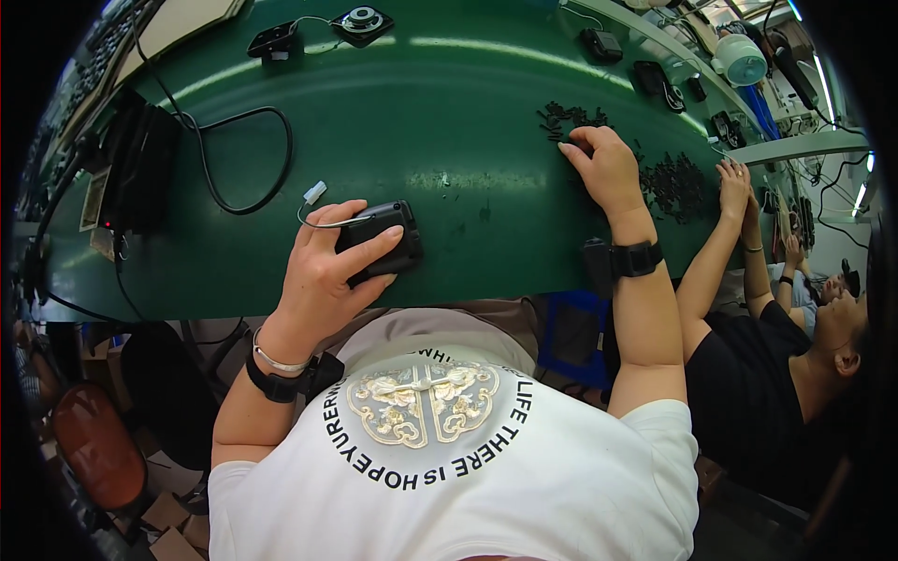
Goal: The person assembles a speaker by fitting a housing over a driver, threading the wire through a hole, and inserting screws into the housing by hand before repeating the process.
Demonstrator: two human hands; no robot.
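Observation:
My left hand (325, 265) is wrapped round a black boxy plastic housing (400, 224) near the table's front edge. A thin grey wire runs out of the housing over my fingers to a white plug connector (314, 193). My right hand (608, 168) is farther off to the right, at the scattered small black pieces (558, 116), thin and screw-like. Its thumb and forefinger are bent toward each other in a pinch; what lies between them is too small to make out. A denser heap of such pieces (675, 187) lies right of that hand.
On the green table (374, 122), a round speaker-like part (362, 21) and a black shell (272, 40) lie at the far side. A looped black cable (290, 154) and a dark box (140, 173) are at left. A co-worker's hand (734, 187) works close at right.

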